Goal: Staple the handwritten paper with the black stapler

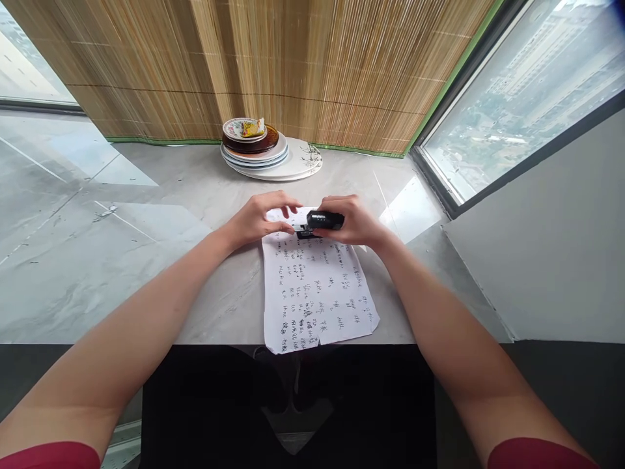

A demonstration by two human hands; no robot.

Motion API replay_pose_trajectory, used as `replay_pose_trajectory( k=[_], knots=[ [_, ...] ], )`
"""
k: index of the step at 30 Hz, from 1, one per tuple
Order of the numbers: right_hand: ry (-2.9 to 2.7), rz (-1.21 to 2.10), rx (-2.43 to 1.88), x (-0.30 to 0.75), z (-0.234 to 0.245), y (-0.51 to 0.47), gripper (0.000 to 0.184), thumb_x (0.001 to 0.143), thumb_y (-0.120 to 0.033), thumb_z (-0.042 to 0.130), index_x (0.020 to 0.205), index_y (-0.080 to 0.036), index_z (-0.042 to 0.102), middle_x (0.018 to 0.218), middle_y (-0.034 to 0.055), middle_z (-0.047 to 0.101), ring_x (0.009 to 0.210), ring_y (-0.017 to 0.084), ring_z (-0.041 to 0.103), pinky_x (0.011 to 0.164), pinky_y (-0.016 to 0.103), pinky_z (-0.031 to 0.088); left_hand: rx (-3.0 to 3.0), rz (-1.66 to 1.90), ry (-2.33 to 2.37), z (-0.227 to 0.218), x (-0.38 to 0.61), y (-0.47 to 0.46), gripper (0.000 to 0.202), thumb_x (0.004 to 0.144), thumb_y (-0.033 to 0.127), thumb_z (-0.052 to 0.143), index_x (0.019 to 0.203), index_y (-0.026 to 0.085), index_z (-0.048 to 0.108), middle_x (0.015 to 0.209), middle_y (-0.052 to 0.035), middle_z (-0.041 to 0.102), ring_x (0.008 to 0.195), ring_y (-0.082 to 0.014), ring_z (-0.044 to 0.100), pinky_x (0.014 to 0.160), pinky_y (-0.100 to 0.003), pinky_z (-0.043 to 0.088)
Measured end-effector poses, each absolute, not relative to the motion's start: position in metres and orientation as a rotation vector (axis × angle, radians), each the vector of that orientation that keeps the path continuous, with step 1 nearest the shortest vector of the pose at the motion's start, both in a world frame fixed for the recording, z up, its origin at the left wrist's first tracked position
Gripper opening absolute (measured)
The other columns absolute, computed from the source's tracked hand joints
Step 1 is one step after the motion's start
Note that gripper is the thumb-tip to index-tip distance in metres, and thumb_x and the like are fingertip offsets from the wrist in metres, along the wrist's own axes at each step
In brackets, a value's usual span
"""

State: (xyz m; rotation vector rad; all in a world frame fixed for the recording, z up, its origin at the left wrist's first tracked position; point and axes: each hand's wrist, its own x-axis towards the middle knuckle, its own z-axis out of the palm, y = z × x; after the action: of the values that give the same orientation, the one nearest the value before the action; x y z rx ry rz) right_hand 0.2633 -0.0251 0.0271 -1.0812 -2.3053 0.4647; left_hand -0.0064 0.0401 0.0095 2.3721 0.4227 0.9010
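Note:
A black stapler (325, 220) is over the far end of a sheet of handwritten paper (336, 286). My right hand (354, 218) is wrapped around its back end. Between its upper arm and base there is a gap, with a silvery metal part showing at the left end. My left hand (256, 218) is at that end, thumb and fingers curved and apart. Its thumb tip is at the metal part; whether it touches cannot be made out. Part of the paper's far end is hidden by the stapler.
Behind the hands, a stack of plates (254, 156) stands by a bamboo blind (273, 71), with a small yellow packet (252, 128) on top. The paper overhangs the front edge of the grey marble ledge (205, 189). A window (517, 98) and white wall (547, 247) bound the right.

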Motion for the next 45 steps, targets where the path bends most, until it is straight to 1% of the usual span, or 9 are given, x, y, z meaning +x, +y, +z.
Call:
replay_pose_trajectory(
  k=[7, 11, 14, 17, 20, 23, 28, 37, 45],
  knots=[
    [-2.356, 0.508, -1.006, 0.243, 0.028, -0.033, 0.03, 0.095, -0.056, 0.069, 0.099, -0.026, 0.071, 0.096, 0.0062, 0.069, 0.089, 0.021, 0.061, 0.081, 0.038, 0.048, 2.433, 0.789, 0.423, 0.008, 0.003, 0.033, 0.038, 0.091, 0.042, 0.082, 0.122, 0.023, 0.071, 0.112, -0.0087, 0.076, 0.098, -0.0232, 0.072, 0.095, -0.041, 0.057],
    [-2.176, 0.437, -1.209, 0.263, 0.036, -0.025, 0.038, 0.088, -0.06, 0.077, 0.089, -0.024, 0.065, 0.084, 0.0022, 0.065, 0.077, 0.018, 0.055, 0.074, 0.035, 0.045, 2.448, 0.773, 0.571, 0.0, 0.0, 0.038, 0.052, 0.098, 0.043, 0.073, 0.143, 0.021, 0.061, 0.141, -0.0146, 0.069, 0.126, -0.0275, 0.066, 0.108, -0.045, 0.052],
    [-1.976, 0.321, -1.424, 0.288, 0.04, -0.018, 0.042, 0.085, -0.06, 0.078, 0.079, -0.023, 0.058, 0.074, -0.0002, 0.057, 0.07, 0.017, 0.048, 0.067, 0.034, 0.04, 2.598, 0.508, 0.588, -0.005, -0.003, 0.042, 0.05, 0.102, 0.038, 0.063, 0.15, 0.024, 0.058, 0.157, -0.0127, 0.059, 0.142, -0.0289, 0.056, 0.12, -0.048, 0.042],
    [-1.878, 0.238, -1.589, 0.312, 0.038, -0.013, 0.047, 0.083, -0.059, 0.079, 0.07, -0.024, 0.051, 0.065, -0.0028, 0.046, 0.066, 0.015, 0.04, 0.062, 0.033, 0.034, 2.739, 0.37, 0.61, -0.005, -0.009, 0.046, 0.03, 0.101, 0.03, 0.058, 0.126, 0.025, 0.073, 0.148, -0.0081, 0.066, 0.136, -0.0283, 0.059, 0.12, -0.05, 0.038],
    [-2.021, 0.301, -1.634, 0.325, 0.035, -0.011, 0.052, 0.078, -0.062, 0.082, 0.067, -0.024, 0.047, 0.062, -0.0042, 0.042, 0.064, 0.015, 0.037, 0.061, 0.033, 0.031, 2.773, 0.452, 0.711, -0.001, -0.012, 0.046, 0.02, 0.097, 0.034, 0.063, 0.105, 0.022, 0.076, 0.131, -0.0096, 0.073, 0.121, -0.029, 0.065, 0.114, -0.05, 0.042],
    [-2.201, 0.399, -1.588, 0.321, 0.038, -0.013, 0.057, 0.078, -0.063, 0.081, 0.065, -0.024, 0.042, 0.063, -0.005, 0.041, 0.064, 0.014, 0.036, 0.062, 0.032, 0.031, 2.76, 0.435, 0.624, 0.0, -0.009, 0.042, 0.028, 0.098, 0.041, 0.065, 0.116, 0.023, 0.075, 0.143, -0.0113, 0.066, 0.129, -0.0305, 0.061, 0.113, -0.048, 0.042],
    [-2.387, 0.48, -1.421, 0.306, 0.047, -0.019, 0.051, 0.082, -0.059, 0.078, 0.068, -0.023, 0.045, 0.065, -0.0047, 0.046, 0.066, 0.014, 0.041, 0.066, 0.032, 0.033, 2.775, 0.307, 0.494, -0.004, -0.001, 0.034, 0.04, 0.104, 0.045, 0.059, 0.144, 0.042, 0.066, 0.163, -0.003, 0.054, 0.146, -0.0318, 0.047, 0.121, -0.052, 0.03],
    [-2.396, 0.473, -1.4, 0.302, 0.043, -0.018, 0.041, 0.082, -0.05, 0.081, 0.072, -0.023, 0.053, 0.072, -0.0031, 0.054, 0.07, 0.015, 0.047, 0.068, 0.033, 0.035, 2.765, 0.367, 0.504, 0.001, 0.008, 0.017, 0.04, 0.1, 0.045, 0.066, 0.14, 0.047, 0.069, 0.163, -0.0021, 0.051, 0.137, -0.0374, 0.05, 0.117, -0.058, 0.032],
    [-2.37, 0.58, -1.383, 0.294, 0.046, -0.021, 0.048, 0.091, -0.064, 0.071, 0.073, -0.023, 0.054, 0.073, -0.0017, 0.054, 0.069, 0.015, 0.046, 0.065, 0.033, 0.034, 2.701, 0.403, 0.536, -0.005, 0.012, 0.013, 0.044, 0.1, 0.045, 0.064, 0.143, 0.047, 0.066, 0.166, -0.0004, 0.048, 0.145, -0.0433, 0.045, 0.117, -0.063, 0.034]
  ],
)
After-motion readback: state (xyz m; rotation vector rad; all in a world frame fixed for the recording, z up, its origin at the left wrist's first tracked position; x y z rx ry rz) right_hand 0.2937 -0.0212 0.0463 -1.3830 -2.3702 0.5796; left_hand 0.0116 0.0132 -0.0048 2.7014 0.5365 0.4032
